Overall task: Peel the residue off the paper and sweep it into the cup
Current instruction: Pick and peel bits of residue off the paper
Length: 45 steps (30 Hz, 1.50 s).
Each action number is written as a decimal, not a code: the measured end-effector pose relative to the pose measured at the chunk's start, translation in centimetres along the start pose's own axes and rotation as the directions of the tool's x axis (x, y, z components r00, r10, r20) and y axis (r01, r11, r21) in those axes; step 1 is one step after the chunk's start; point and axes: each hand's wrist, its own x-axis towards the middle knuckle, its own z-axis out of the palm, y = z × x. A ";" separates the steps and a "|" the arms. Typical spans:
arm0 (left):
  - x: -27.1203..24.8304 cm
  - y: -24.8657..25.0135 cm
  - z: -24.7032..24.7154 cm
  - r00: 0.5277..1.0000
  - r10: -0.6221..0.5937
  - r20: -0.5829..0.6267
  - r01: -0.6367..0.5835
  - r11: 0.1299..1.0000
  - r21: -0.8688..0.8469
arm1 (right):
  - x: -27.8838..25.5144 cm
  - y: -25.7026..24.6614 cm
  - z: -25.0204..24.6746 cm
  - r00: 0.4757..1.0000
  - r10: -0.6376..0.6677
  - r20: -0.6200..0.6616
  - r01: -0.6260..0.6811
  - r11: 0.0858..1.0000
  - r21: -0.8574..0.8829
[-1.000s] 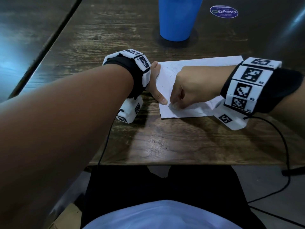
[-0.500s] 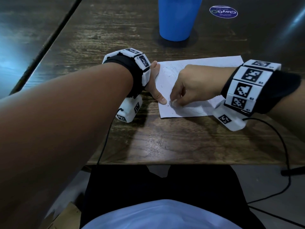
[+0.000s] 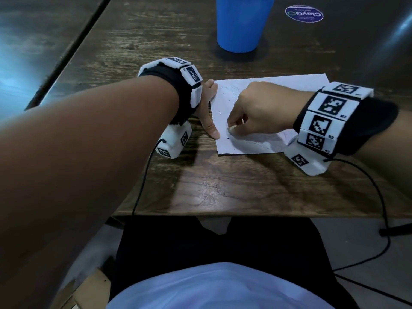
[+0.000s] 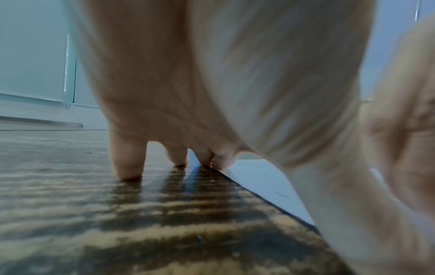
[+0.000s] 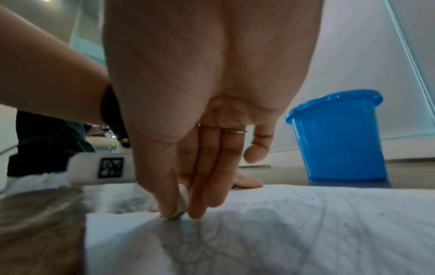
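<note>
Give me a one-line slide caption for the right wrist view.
Right hand pinches a small white eraser against the pencil-marked paper, blue cup standing behind.

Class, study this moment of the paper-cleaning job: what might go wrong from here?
1. The right hand pinches a small white piece and rubs the paper; the sheet may crease or tear.
2. The left hand pins only the paper's left edge, so it could slide.
3. The blue cup stands apart beyond the paper; swept bits may scatter onto the table.
</note>
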 end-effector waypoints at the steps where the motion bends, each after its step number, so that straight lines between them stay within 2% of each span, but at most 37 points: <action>1: -0.1 0.1 0.0 1.000 0.002 -0.006 -0.002 1.000 -0.008 | -0.2 -0.4 0.1 0.999 -0.025 0.021 0.024 1.000 0.019; 5: 0.0 0.1 0.0 1.000 0.003 -0.028 -0.004 1.000 -0.030 | -0.2 -0.3 -0.2 0.998 -0.026 0.052 0.022 0.997 0.073; 8: 0.3 -0.1 0.2 1.000 -0.011 -0.013 0.011 1.000 -0.015 | 0.6 0.3 -0.5 0.998 0.052 -0.036 -0.053 0.998 -0.022; 10: 0.2 -0.1 0.2 1.000 -0.010 -0.014 0.009 1.000 -0.016 | 0.8 0.4 -0.4 0.996 0.054 -0.065 -0.057 0.997 -0.051; 14: 0.2 0.0 0.1 0.999 -0.006 -0.045 0.006 1.000 -0.008 | -0.3 -0.8 0.1 0.997 -0.059 0.042 0.057 0.996 0.062; 16: 0.4 -0.1 0.2 0.999 -0.014 -0.046 0.014 1.000 0.003 | -0.9 -1.2 0.2 0.994 -0.081 0.074 0.072 0.990 0.119; 18: 0.4 -0.1 0.3 0.999 -0.024 -0.049 0.023 1.000 -0.021 | -0.8 -0.9 0.1 0.996 -0.061 0.059 0.053 0.991 0.122; 22: 0.4 0.0 0.3 0.996 -0.020 -0.090 0.011 0.994 -0.105 | -0.4 -0.2 -0.1 0.999 0.029 -0.028 -0.029 0.999 -0.028; 29: 0.3 -0.3 0.2 1.000 -0.019 -0.024 0.019 1.000 -0.005 | -2.2 -1.8 0.2 0.991 -0.096 0.095 0.083 0.988 0.133; 34: -0.1 0.0 0.2 0.999 -0.012 -0.051 0.010 0.999 -0.031 | -1.3 -0.7 0.0 1.000 0.025 0.003 -0.025 1.000 0.017; 36: -0.1 -0.2 0.3 0.999 -0.014 -0.049 0.012 0.999 -0.035 | -1.3 -0.9 0.2 1.000 0.014 0.000 -0.014 1.000 0.000; 39: 0.0 -0.3 0.3 0.999 -0.004 -0.039 0.003 1.000 -0.021 | -2.0 -2.0 0.5 0.995 -0.072 0.063 0.066 0.994 0.087; 41: 0.0 -0.4 0.3 1.000 -0.005 -0.030 0.005 1.000 -0.008 | -2.3 -2.3 0.2 0.994 -0.064 0.084 0.052 0.988 0.144; 45: -0.1 -0.3 0.2 1.000 -0.023 0.003 0.023 1.000 -0.020 | -2.7 -0.8 -1.2 0.997 0.065 -0.050 -0.051 0.970 0.237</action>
